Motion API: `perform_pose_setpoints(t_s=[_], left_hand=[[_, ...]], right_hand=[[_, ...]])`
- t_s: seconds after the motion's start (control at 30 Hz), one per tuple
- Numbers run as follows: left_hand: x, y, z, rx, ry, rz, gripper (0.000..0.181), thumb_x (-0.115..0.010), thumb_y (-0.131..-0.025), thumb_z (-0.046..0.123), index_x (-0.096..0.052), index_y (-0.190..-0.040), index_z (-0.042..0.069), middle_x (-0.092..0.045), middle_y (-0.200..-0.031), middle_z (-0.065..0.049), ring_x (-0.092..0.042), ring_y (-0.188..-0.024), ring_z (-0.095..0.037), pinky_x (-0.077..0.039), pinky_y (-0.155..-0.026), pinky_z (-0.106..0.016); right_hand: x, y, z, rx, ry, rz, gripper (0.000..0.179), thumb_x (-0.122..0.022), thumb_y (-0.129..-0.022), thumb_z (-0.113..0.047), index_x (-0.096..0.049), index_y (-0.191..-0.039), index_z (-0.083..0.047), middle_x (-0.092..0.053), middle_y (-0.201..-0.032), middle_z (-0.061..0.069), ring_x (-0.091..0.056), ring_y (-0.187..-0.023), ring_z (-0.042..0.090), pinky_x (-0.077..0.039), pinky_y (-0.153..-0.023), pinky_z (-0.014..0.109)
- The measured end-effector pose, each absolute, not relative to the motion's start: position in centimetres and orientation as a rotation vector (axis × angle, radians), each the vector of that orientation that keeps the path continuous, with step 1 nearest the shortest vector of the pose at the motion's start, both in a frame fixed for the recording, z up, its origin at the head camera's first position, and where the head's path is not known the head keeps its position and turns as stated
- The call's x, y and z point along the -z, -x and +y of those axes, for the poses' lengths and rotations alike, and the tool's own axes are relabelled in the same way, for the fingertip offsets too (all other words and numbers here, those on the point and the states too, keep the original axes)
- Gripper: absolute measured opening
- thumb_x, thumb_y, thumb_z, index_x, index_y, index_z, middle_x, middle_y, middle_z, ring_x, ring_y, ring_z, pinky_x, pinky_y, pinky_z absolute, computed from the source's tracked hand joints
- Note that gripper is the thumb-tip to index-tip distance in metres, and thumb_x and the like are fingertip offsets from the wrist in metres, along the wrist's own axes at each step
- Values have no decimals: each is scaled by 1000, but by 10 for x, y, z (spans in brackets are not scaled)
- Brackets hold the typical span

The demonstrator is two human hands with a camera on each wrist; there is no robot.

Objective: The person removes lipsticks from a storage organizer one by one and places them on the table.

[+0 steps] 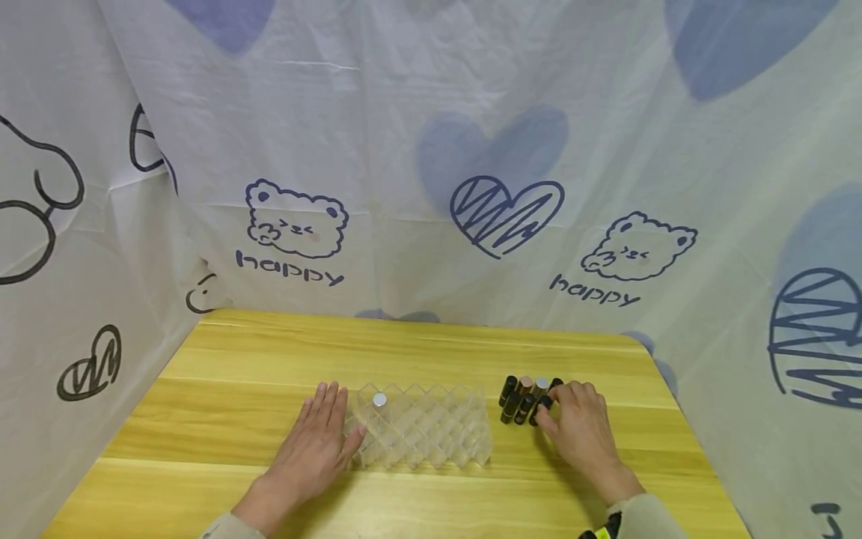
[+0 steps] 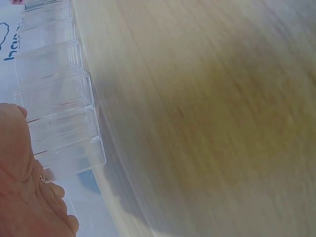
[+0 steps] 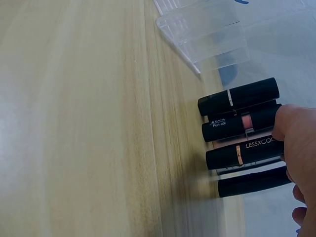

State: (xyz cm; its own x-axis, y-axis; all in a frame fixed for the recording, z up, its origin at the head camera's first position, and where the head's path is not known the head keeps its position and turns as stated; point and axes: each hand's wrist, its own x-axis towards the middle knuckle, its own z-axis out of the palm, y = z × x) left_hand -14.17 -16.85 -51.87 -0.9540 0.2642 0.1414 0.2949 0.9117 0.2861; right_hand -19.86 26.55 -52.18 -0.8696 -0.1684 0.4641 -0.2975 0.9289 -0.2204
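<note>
A clear lipstick organizer (image 1: 431, 449) with diamond-shaped compartments lies on the table. One silver-topped lipstick (image 1: 380, 400) stands in a compartment near its left end. My left hand (image 1: 316, 442) rests along the organizer's left side, fingers straight, thumb over its edge. Right of the organizer, several lipsticks, mostly black, stand upright in a tight cluster. At that cluster's right front, my right hand (image 1: 582, 427) pinches a black lipstick (image 3: 224, 157) with a gold band between thumb and fingers. Beside it stand a lipstick with a pink band (image 3: 237, 124) and one with a silver band (image 3: 242, 96).
The wooden table (image 1: 269, 359) runs back to a white cloth (image 1: 404, 284) printed with hearts and bears. More of this cloth hangs at both sides. A gap of bare wood separates the organizer from the lipstick cluster.
</note>
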Motion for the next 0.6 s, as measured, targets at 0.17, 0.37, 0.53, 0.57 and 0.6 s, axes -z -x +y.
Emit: perform_pose_setpoints(t_s=[0.17, 0.37, 0.53, 0.57, 0.6], left_hand=[[518, 141, -168, 477, 439, -2973, 78, -41, -113, 50, -29, -161, -11, -26, -168, -32, -21, -159, -48, -21, -128, -63], [519, 141, -168, 474, 437, -2976, 78, -41, -113, 50, -29, -161, -11, -26, -169, -32, -21, -159, -47, -21, -128, -63], [518, 141, -168, 477, 438, -2972, 77, -42, -113, 49, -29, -161, -11, -26, -168, -32, -21, -159, -47, -21, -128, -63], [518, 141, -168, 478, 438, -2971, 77, -42, -113, 49, -29, -161, -11, -26, -168, -32, -20, -159, -47, -21, -128, -63], [518, 141, -168, 478, 438, -2970, 77, -42, -113, 48, -30, -160, -11, -27, -168, -32, -20, -159, -47, -22, -128, -63]], right_hand=[[522, 198, 266, -397, -322, -2653, 23, -79, -90, -21, -72, -100, -2, -67, -95, 13, -55, -90, 33, -44, -79, 46], [521, 198, 266, -396, -319, -2646, 24, -79, -90, -21, -72, -101, -1, -67, -96, 13, -55, -91, 34, -44, -80, 47], [515, 199, 265, -404, -317, -2636, 24, -77, -91, -22, -73, -103, -1, -67, -97, 13, -55, -92, 34, -44, -80, 47], [513, 199, 264, -406, -323, -2621, 24, -77, -91, -21, -73, -103, -1, -67, -97, 13, -56, -92, 34, -44, -80, 47], [511, 199, 263, -410, -331, -2602, 24, -77, -91, -21, -73, -103, -1, -67, -97, 13, -56, -91, 34, -44, -80, 47]])
